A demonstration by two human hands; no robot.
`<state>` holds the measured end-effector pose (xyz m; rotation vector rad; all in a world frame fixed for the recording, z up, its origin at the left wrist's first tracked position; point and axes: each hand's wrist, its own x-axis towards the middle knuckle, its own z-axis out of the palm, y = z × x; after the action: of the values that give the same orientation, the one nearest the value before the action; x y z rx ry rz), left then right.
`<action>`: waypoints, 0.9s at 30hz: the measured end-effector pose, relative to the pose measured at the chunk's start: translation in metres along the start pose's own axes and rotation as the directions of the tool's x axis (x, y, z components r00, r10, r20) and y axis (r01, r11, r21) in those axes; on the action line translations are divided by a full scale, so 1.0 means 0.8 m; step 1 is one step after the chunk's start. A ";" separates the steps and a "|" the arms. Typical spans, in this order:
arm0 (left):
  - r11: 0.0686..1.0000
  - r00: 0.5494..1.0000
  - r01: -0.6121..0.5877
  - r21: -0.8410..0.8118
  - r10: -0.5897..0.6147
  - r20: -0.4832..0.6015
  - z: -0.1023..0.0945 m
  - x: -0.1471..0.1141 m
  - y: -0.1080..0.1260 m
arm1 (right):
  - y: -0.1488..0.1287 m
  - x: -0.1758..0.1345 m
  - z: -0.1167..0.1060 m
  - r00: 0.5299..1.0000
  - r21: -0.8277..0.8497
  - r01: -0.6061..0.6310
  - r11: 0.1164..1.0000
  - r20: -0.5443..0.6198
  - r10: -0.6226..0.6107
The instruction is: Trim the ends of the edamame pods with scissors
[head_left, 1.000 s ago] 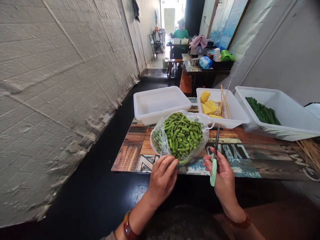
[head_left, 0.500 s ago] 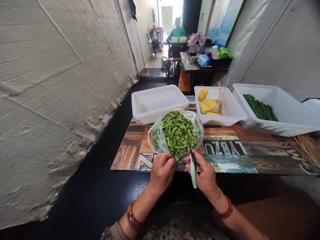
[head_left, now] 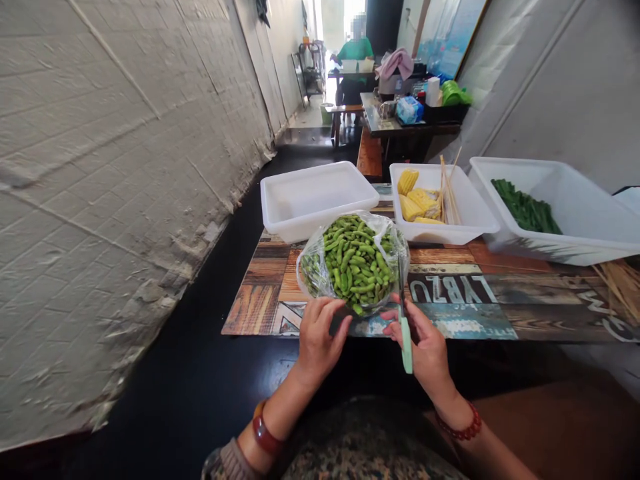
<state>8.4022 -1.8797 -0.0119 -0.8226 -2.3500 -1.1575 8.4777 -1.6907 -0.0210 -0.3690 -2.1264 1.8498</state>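
Note:
A clear plastic bag (head_left: 313, 263) full of green edamame pods (head_left: 356, 263) lies open near the table's front edge. My left hand (head_left: 320, 337) is at the bag's near left edge, its fingers curved and the thumb apart from them, with nothing visible in between. Whether its fingertips touch the plastic I cannot tell. In my right hand (head_left: 425, 343) is a pair of scissors (head_left: 406, 343) with pale green handles, held upright, the dark blades pointing away from me along the bag's right side.
Behind the bag stands a white plastic tub (head_left: 320, 223). To its right, one tub (head_left: 453, 233) holds corn pieces and wooden skewers, another (head_left: 590, 250) green vegetable stalks. Loose skewers (head_left: 623, 287) lie far right. A person in green (head_left: 356, 50) sits at a far table.
My left hand has loosened from a closed grip, and its thumb has parted from the fingers. My right hand has moved right with the scissors, away from the pods' middle. The view has shifted slightly.

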 end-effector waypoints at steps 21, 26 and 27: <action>0.287 0.707 0.697 -0.657 -0.430 0.562 -0.018 0.018 0.041 | -0.021 -0.038 -0.019 0.982 -0.076 -0.018 0.997 0.184 0.032; 0.289 0.683 0.720 -0.631 -0.458 0.569 -0.016 0.004 0.045 | -0.025 -0.047 -0.024 0.949 -0.181 -0.013 0.983 0.309 0.069; 0.298 0.685 0.719 -0.627 -0.458 0.567 -0.016 0.002 0.046 | -0.025 -0.048 -0.025 0.945 -0.194 0.006 0.981 0.321 0.057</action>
<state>8.4260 -1.8719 0.0176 -0.2668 -2.3070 -2.8164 8.5212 -1.6897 -0.0009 -0.1373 -2.5430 1.8280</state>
